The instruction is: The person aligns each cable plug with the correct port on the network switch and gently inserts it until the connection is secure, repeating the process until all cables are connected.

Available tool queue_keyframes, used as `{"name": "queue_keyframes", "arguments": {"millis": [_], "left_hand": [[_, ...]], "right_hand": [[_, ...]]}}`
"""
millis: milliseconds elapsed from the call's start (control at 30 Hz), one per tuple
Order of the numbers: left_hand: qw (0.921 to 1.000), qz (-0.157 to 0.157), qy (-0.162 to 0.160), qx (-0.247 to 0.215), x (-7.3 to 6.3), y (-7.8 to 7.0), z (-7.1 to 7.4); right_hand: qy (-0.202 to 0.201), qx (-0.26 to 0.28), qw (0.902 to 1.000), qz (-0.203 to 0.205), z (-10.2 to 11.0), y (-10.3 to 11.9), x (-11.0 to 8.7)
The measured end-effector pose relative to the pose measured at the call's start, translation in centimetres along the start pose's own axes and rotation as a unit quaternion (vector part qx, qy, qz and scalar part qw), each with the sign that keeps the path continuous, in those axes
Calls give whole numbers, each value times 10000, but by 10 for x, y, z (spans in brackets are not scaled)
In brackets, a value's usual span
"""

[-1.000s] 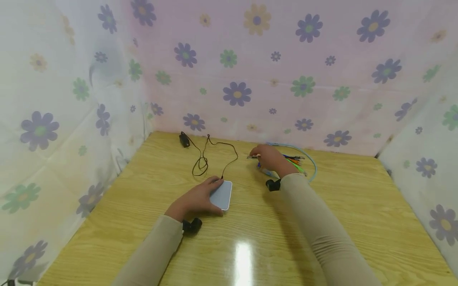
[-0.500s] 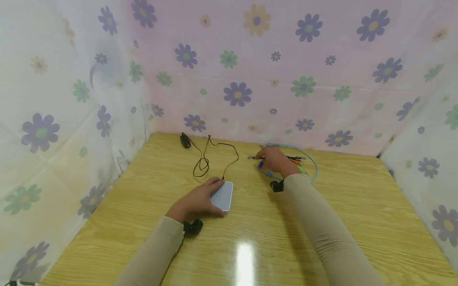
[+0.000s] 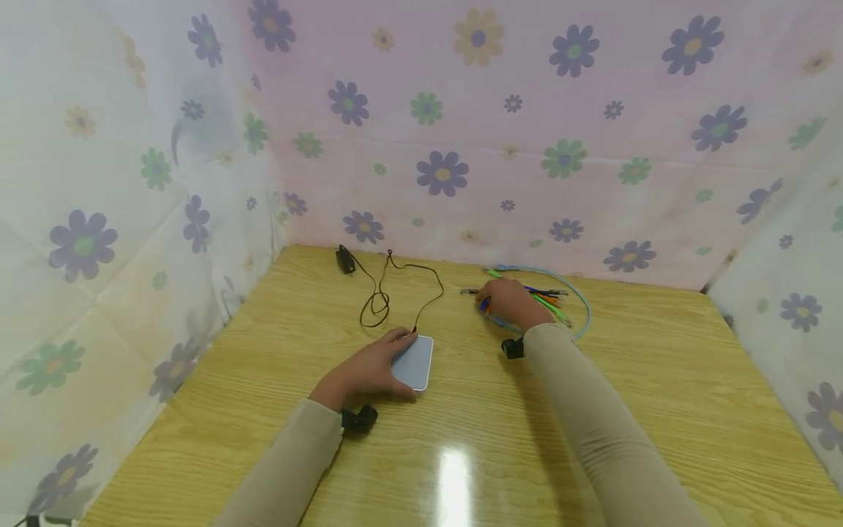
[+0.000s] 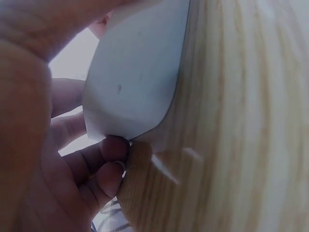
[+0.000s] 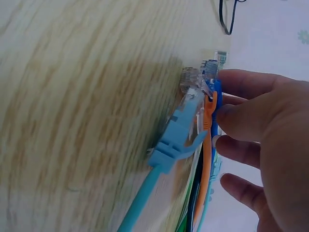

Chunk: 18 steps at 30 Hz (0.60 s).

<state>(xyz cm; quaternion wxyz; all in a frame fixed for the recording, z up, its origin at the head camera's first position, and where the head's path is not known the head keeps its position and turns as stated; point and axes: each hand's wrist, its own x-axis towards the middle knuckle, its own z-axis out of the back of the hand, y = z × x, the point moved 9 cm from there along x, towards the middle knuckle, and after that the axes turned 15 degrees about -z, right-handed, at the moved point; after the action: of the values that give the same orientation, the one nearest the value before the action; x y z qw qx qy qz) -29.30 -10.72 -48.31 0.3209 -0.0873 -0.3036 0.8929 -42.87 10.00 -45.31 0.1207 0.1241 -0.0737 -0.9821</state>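
Observation:
My left hand [image 3: 369, 371] grips a small flat white box with a grey top [image 3: 413, 364], thumb at its near edge and fingers at its far edge. A thin black lead runs into the box's far side. In the right wrist view, my right hand [image 5: 277, 116] pinches a blue Ethernet cable [image 5: 217, 99] close to its clear plug. Beside it lie an orange Ethernet cable [image 5: 207, 118] and a light-blue Ethernet cable [image 5: 175, 133], the latter's plug nearest the camera. Part of the cable pile is hidden under the right hand [image 3: 510, 301] in the head view.
A black power adapter [image 3: 345, 260] lies at the back left, its lead [image 3: 385, 296] looped on the wooden table [image 3: 276, 351]. Green cable [image 3: 556, 311] and black cable ends stick out right of the hand. Flower-patterned sheets [image 3: 395, 132] enclose the back and sides.
My right hand has shifted slightly right and nearer, its fingers going from the black cable's plug to the blue one. A green plug now shows behind it. The left hand keeps its hold.

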Motion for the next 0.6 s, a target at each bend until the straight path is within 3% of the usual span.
{"name": "queue_keyframes", "arguments": {"millis": [233, 400, 600], "left_hand": [[10000, -11, -32, 17, 0, -2, 1], [10000, 5, -30, -21, 0, -4, 1], [10000, -27, -31, -28, 0, -6, 2]], "right_hand": [[31, -43, 9997, 244, -3, 2, -2], [-29, 8, 9999, 146, -4, -2, 0], [-121, -320, 9993, 164, -2, -3, -2]]}}
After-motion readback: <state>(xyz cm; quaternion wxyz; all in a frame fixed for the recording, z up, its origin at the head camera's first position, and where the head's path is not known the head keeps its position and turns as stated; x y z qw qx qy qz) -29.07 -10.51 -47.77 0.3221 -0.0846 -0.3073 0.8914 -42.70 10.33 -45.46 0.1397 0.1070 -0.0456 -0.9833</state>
